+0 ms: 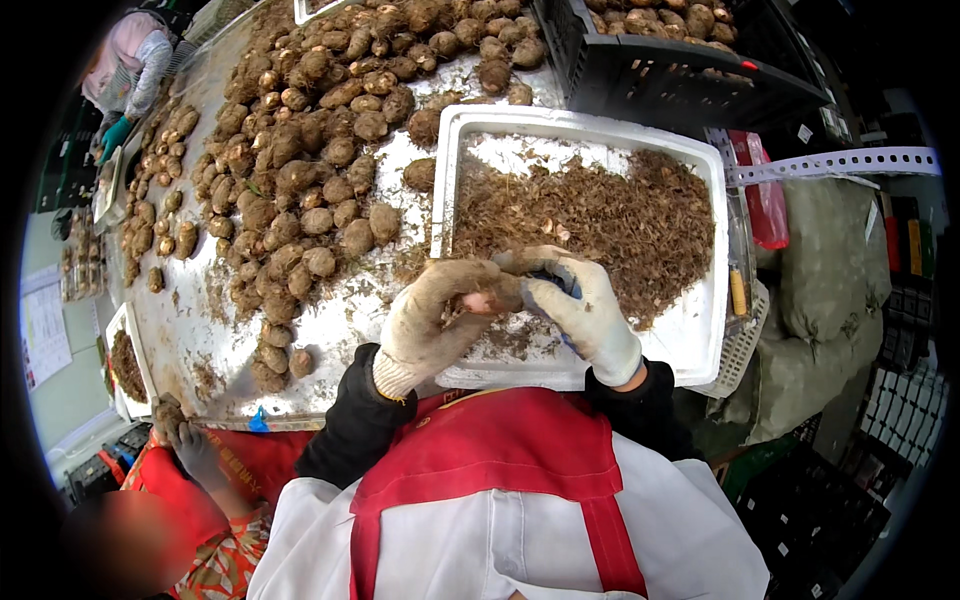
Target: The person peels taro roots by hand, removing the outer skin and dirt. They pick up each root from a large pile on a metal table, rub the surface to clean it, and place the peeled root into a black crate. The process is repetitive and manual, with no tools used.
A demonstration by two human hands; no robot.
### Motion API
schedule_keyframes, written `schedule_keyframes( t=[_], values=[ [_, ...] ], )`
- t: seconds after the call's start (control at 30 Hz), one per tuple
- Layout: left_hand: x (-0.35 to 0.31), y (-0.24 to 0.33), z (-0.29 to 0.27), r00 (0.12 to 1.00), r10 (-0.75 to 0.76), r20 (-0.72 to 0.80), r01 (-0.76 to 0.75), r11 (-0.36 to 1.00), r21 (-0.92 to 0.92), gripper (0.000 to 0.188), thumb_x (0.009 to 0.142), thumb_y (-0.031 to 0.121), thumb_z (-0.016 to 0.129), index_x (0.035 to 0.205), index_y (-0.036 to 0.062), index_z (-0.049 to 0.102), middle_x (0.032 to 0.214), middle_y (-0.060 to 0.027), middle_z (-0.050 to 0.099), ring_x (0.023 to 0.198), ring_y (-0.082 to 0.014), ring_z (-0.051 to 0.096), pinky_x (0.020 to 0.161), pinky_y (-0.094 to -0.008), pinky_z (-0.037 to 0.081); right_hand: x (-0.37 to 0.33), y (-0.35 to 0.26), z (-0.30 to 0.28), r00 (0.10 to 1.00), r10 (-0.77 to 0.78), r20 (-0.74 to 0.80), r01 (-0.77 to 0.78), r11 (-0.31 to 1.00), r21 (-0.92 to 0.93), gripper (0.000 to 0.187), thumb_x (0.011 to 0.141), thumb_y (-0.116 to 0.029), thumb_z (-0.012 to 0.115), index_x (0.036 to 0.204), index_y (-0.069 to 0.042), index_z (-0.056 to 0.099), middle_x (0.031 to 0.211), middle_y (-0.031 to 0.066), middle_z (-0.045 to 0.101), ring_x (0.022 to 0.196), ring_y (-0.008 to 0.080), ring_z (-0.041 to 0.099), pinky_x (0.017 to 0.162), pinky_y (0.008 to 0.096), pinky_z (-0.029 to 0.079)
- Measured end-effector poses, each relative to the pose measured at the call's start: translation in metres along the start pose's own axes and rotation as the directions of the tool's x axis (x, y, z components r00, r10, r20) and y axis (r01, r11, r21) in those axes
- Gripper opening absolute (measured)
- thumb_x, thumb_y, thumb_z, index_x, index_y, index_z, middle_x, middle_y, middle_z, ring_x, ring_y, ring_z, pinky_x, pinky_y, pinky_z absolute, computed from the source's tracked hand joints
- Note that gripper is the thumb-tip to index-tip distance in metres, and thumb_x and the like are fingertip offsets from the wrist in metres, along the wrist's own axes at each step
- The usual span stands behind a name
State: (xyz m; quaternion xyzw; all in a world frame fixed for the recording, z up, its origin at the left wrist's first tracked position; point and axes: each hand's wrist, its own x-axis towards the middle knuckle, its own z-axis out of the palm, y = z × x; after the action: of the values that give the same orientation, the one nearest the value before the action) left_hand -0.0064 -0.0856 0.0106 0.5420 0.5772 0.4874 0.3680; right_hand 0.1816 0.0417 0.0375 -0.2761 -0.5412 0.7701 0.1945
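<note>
A brown, hairy taro (506,293) with a pinkish end is between my gloved hands, over the near edge of a white foam tray (448,190). My left hand (425,325), in a soiled knit glove, is closed around one side of it. My right hand (590,318), in a white and grey glove, has its fingers bent against the other side. Whether those fingers also hold a small tool is hidden. Brown fibrous peelings (600,215) cover much of the tray's bottom.
A large heap of taros (300,175) spreads over the metal table (340,325) at left. A black crate (680,75) with more taros stands at the far right, near stacked sacks (825,260). A co-worker's gloved hand (195,450) holds a taro at lower left; another person (130,65) stands far left.
</note>
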Motion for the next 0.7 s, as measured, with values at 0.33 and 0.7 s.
schedule_keyframes(
  t=[0.33, 0.7],
  values=[
    [-0.004, -0.014, 0.003, 0.994, 0.100, -0.051, -0.102, 0.994, -0.029, 0.063, 0.082, -0.011, 0.074, 0.138, -0.0007, 0.047, 0.135, -0.0175, 0.055, 0.127, -0.0276, 0.057, 0.105, -0.0387, 0.048, -0.010, -0.001, 0.008, 0.993, 0.089, -0.077, -0.092, 0.995, -0.034, 0.034, 0.095, -0.009, 0.065, 0.127, 0.005, 0.064, 0.113, 0.0066, 0.067, 0.104, 0.0105, 0.061, 0.092, 0.0275, 0.051],
    [0.013, 0.025, 0.000, 0.906, -0.414, 0.090, 0.417, 0.908, -0.028, 0.044, 0.100, 0.015, 0.058, 0.140, -0.0032, 0.050, 0.113, -0.0153, 0.066, 0.101, -0.0173, 0.064, 0.087, -0.0309, 0.052, -0.006, 0.018, 0.017, 0.942, -0.315, -0.119, 0.221, 0.845, -0.487, 0.030, 0.088, -0.005, 0.070, 0.116, 0.003, 0.068, 0.113, 0.0168, 0.068, 0.101, 0.0291, 0.070, 0.089, 0.0342, 0.055]
  ],
)
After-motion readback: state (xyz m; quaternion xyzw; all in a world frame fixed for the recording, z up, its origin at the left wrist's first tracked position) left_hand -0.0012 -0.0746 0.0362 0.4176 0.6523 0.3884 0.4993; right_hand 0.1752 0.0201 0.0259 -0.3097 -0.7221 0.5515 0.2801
